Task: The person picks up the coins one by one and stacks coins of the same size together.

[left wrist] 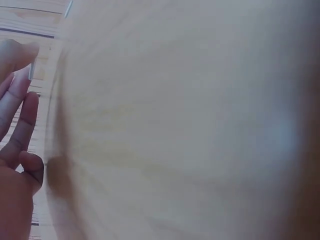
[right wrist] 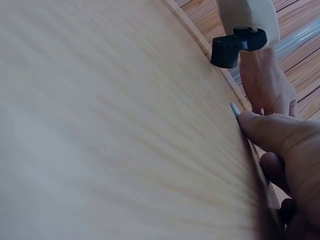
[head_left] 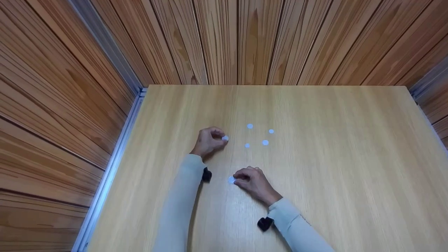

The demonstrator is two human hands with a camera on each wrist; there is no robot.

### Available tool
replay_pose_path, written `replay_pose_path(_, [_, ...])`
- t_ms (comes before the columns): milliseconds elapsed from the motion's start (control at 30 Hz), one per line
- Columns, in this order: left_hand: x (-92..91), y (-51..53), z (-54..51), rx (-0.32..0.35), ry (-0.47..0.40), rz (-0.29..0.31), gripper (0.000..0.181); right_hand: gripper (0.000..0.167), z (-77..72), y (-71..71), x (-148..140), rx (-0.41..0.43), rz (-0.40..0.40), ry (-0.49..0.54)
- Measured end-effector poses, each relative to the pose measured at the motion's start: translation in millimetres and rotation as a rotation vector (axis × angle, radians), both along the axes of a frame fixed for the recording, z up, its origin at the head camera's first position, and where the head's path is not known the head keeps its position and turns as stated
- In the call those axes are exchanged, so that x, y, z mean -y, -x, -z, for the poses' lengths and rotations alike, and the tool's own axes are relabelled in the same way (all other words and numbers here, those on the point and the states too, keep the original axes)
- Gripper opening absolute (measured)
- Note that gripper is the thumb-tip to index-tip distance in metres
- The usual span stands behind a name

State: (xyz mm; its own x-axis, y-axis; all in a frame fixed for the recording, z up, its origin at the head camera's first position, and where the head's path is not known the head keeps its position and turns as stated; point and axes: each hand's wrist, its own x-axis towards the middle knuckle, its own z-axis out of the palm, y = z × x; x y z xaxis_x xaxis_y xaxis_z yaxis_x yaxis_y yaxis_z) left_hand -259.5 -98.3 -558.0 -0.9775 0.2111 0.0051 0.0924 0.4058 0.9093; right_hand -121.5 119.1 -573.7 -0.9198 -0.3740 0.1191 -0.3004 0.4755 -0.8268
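Note:
Between thumb and fingers, the left hand pinches a small white disc; in the left wrist view a thin disc edge shows at the fingertips of that hand. Nearer the front, the right hand pinches another white disc, seen edge-on as a thin disc by the thumb of the right hand in the right wrist view. Several more white discs lie flat apart from each other, among them one at the back and one further right.
The light wooden tabletop is bordered on the left by a metal rail. Plank walls stand behind it and at the sides. Each wrist carries a black device, one on the left and one on the right.

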Motion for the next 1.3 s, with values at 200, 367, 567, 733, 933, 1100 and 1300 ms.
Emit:
replay_pose_path(200, [3.3, -10.2, -4.0, 0.038, 0.005, 0.041, 0.020, 0.016, -0.9, -0.2, -1.0, 0.007, -0.009, 0.000])
replay_pose_path(367, [5.5, -19.2, -5.5, 0.031, -0.008, 0.094, 0.022, 0.017, -2.8, -0.7, -1.6, 0.012, -0.016, 0.002])
replay_pose_path(567, [7.5, -28.9, -6.6, 0.040, -0.018, 0.120, 0.022, 0.016, -2.6, 0.0, -1.7, 0.013, -0.017, 0.000])
replay_pose_path(733, [9.1, -37.4, -7.1, 0.004, 0.008, 0.139, 0.023, 0.016, -2.5, 0.2, -1.3, 0.017, -0.015, 0.000])
replay_pose_path(933, [10.7, -48.8, -6.6, -0.040, -0.020, 0.193, 0.022, 0.017, -1.4, 0.7, -1.0, -0.008, -0.016, 0.011])
replay_pose_path(1100, [12.7, -59.7, -6.5, -0.062, -0.034, 0.239, 0.021, 0.017, -0.6, 0.9, -1.0, -0.017, -0.009, 0.007])
replay_pose_path(1300, [16.0, -72.5, -7.4, -0.022, -0.018, 0.265, 0.021, 0.017, -0.6, 0.8, -0.8, -0.007, -0.008, -0.005])
